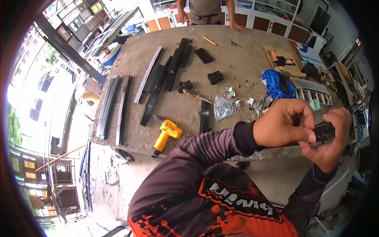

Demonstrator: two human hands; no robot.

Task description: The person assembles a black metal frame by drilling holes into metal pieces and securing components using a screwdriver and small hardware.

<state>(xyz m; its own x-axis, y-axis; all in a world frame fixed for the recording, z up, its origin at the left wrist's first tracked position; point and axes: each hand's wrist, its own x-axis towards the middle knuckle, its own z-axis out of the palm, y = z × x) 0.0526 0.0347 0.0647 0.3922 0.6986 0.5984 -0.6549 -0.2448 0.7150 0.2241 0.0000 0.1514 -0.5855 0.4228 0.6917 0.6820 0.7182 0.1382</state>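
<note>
Both hands meet at the right front edge of the table, around a small dark piece (pixel 324 132) that looks like a short cut of black metal profile. My right hand (pixel 333 138) wraps its fingers round this piece from the right. At its left end, my left hand (pixel 284 123) is closed in a pinch, thumb and fingertips against the piece. Whether something small sits between those fingertips is hidden. Just beyond the hands are a light green cup-like thing (pixel 314 104) and a compartment box (pixel 314 95).
On the table (pixel 138 51) lie long black profiles (pixel 158 89), a yellow power drill (pixel 167 136), a screwdriver (pixel 193 94), a clear bag of small hardware (pixel 225 108), a pencil (pixel 210 41), a blue cloth or bag (pixel 277 83) and cardboard (pixel 282 59). Another person (pixel 205 12) stands at the far edge.
</note>
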